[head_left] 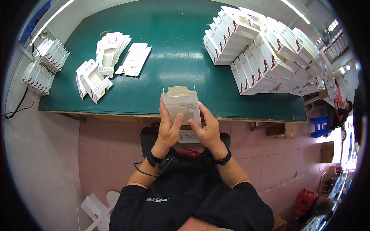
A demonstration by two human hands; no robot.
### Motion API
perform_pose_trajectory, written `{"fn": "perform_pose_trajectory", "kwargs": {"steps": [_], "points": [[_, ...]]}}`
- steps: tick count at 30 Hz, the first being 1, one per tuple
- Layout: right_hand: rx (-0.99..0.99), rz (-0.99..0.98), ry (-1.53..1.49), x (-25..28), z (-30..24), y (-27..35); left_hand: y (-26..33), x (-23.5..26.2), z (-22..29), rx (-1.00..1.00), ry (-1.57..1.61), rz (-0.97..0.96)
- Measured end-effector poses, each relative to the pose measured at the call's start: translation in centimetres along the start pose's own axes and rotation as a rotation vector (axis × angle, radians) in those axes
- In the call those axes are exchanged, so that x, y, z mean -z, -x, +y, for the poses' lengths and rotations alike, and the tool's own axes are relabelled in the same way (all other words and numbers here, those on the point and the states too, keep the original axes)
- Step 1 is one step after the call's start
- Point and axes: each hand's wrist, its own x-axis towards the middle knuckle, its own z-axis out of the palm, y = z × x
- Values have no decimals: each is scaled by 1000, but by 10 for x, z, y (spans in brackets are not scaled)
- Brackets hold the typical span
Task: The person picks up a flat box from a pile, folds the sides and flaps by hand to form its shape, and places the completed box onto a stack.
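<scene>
A white folding carton (179,99), with a cut-out window, stands between my hands just in front of the table's near edge. Its top flap is up, and two narrow side tabs stick out at the corners. My left hand (168,131) grips the left edge, thumb on the front panel. On the opposite edge my right hand (209,133) holds it in the same way, its thumb near the window. Below the hands shows another white printed panel (189,137); I cannot tell whether it belongs to the same carton.
Flat carton blanks (111,54) lie in loose piles at the left of the green table (169,73). Many formed cartons (266,57) are stacked in rows at the right. More cartons (46,63) stand at the far left. A blue stool (320,127) and a person (341,115) are off to the right.
</scene>
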Motion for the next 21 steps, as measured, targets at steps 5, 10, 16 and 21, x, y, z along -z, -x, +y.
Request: {"fn": "perform_pose_trajectory", "kwargs": {"steps": [5, 10, 16, 21], "points": [[-104, -5, -273, 4, -1, -2, -1, 0, 3, -12, 58, 12], [-134, -22, -437, 7, -6, -4, 0, 21, -4, 164, 324, -76], [-159, -78, -403, 10, 6, 0, -2, 15, 3, 127, 259, 33], [-194, -111, -449, 11, 11, 2, 0, 18, 1, 162, 287, 74]]}}
